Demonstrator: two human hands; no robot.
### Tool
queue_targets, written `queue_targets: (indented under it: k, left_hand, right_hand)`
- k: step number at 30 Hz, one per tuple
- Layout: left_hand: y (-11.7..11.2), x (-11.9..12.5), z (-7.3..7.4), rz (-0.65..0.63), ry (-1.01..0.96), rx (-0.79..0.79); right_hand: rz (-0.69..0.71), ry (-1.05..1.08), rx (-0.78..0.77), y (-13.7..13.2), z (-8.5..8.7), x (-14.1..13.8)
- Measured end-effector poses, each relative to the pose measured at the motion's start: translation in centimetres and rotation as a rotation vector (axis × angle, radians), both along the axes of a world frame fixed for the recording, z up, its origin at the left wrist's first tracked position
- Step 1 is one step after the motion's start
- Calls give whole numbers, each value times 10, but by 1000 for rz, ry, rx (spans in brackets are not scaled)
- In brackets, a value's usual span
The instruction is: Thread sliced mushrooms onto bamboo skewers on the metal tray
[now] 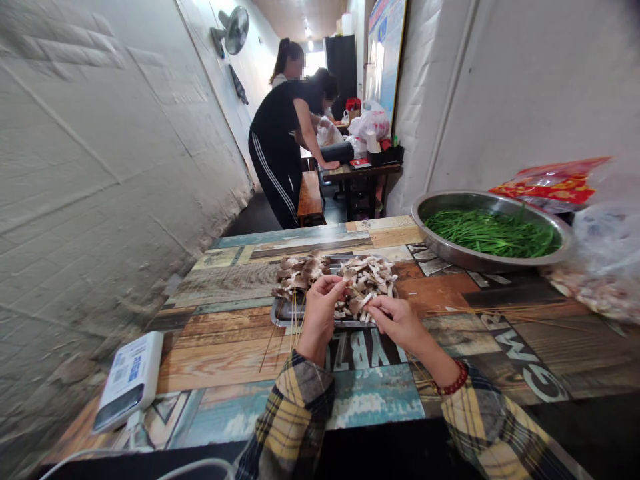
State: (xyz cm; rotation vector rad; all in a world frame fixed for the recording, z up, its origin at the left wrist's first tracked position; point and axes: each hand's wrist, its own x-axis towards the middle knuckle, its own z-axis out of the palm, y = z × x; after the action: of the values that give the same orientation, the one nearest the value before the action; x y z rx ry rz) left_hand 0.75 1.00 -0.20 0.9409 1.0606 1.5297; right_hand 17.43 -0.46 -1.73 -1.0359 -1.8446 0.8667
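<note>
A metal tray (278, 312) on the table holds oyster mushrooms. Threaded mushrooms (300, 272) lie on its left side, with thin bamboo skewers (295, 320) sticking out toward me. Loose torn mushroom pieces (373, 273) are heaped on the right. My left hand (323, 310) is over the tray's middle, thumb and fingers pinched together; what they grip is too small to make out. Just right of it, my right hand (395, 320) pinches an oyster mushroom piece (358, 305) at its fingertips. A thin stick shows below the right wrist.
Right of the tray stands a steel basin (500, 262) of green chives (493, 232), beside plastic bags (607, 233). More skewers (520, 312) lie on the table. A white device (130, 380) with a cable is at left. Two people (280, 127) are at a farther table.
</note>
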Motion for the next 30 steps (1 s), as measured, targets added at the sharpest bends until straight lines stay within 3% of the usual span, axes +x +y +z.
queue_targets:
  k: [30]
  left_hand:
    - [-4, 4, 5, -5, 290, 92]
  right_hand:
    - [-13, 25, -26, 2, -3, 1]
